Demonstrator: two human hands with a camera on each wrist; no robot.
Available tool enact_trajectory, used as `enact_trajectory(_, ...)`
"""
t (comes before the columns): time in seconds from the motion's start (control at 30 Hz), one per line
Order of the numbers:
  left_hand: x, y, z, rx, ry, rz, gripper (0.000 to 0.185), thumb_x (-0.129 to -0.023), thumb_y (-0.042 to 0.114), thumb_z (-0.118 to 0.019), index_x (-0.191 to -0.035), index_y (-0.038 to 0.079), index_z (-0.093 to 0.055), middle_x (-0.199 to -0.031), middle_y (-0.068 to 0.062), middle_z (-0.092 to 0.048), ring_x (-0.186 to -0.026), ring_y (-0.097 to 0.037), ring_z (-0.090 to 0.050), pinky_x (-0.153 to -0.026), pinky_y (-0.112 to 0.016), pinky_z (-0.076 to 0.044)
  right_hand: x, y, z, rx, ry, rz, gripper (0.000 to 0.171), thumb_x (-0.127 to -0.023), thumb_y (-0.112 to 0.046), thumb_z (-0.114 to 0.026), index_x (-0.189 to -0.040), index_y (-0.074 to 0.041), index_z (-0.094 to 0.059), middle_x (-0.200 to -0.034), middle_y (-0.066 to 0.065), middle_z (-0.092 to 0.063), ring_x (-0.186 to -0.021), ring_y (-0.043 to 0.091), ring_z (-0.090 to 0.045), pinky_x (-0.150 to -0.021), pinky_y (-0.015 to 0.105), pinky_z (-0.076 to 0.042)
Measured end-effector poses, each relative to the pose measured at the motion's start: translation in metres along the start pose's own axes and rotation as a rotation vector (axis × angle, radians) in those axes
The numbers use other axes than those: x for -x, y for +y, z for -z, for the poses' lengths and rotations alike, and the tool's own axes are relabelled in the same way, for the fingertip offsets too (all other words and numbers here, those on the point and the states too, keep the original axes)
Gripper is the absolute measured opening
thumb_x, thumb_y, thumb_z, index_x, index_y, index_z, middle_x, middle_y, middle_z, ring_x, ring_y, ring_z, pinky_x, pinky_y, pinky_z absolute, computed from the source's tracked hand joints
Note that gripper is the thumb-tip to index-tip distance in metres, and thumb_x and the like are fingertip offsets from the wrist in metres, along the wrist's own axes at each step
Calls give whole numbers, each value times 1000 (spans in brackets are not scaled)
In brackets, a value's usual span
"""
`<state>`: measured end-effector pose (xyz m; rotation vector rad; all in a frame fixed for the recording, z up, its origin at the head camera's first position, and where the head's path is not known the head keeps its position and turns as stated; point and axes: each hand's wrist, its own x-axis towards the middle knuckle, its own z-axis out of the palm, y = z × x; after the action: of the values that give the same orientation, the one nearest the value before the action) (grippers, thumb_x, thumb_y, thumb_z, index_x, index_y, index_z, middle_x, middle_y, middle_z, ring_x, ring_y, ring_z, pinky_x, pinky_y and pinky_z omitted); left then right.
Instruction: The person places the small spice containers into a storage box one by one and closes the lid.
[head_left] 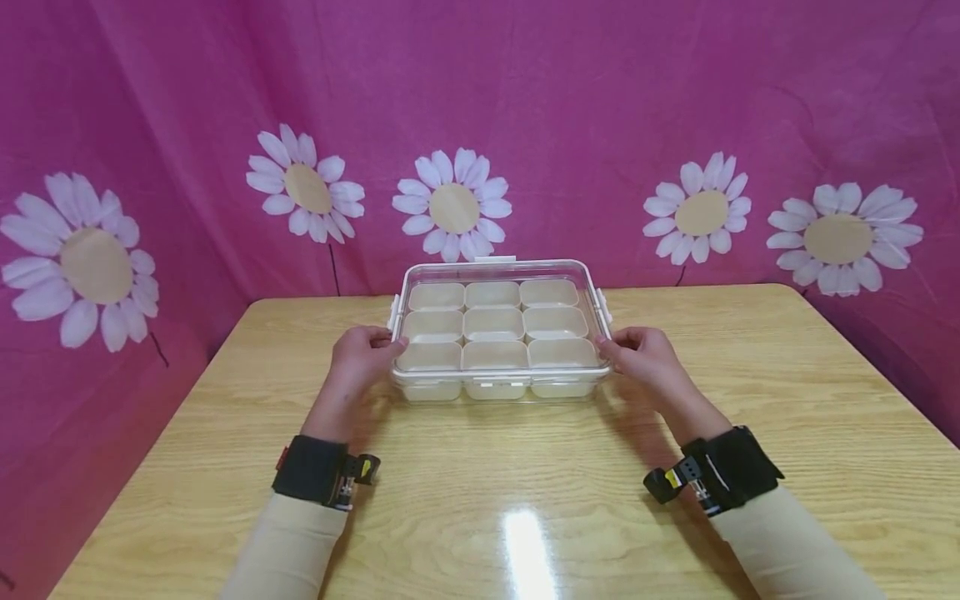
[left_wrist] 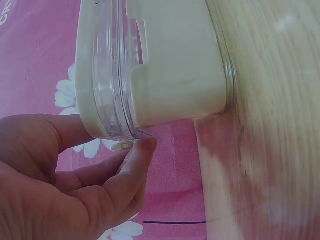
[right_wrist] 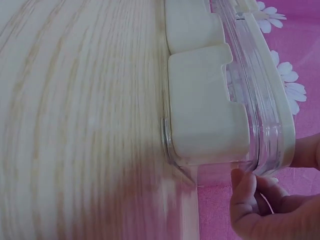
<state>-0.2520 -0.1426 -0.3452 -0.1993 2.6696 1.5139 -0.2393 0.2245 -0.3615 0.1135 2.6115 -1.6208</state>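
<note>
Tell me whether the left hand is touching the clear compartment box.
Touching. The left wrist view shows the left hand with a fingertip pressed under the rim of the compartment box.

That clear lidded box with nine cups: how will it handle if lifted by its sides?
The box looks like rigid plastic, so probably stiff. The cups appear empty, so likely light. Its smooth walls may slip; both hands hold under the lid rim.

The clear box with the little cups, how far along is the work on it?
Done: the box sits on the table with its lid on and nine small cups inside. In hand: the left hand and right hand pinch the rim at the near corners. Left: the lid is not lifted, and the side latches' state is unclear.
</note>
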Motion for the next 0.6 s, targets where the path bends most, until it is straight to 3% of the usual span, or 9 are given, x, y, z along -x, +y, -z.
enact_trajectory(0.43,-2,0,-1,-38,31,-17,39,-99,19,-67,-125,-9,-64,-118,-25,-66,-104,-28,-60,-92,-38,-51,-1,2,1,9,-4,11,38,-102,-26,-61,-116,9,-57,-94,6,-56,-85,14,-50,-70,24,-50)
enact_trajectory(0.6,-1,1,-1,-39,14,-10,38,-99,18,-67,-126,-9,-63,-118,-25,-66,-104,-28,-61,-92,-37,-52,0,2,2,38,-4,20,39,-102,-27,-62,-116,9,-58,-93,6,-57,-83,14,-51,-69,25,-50)
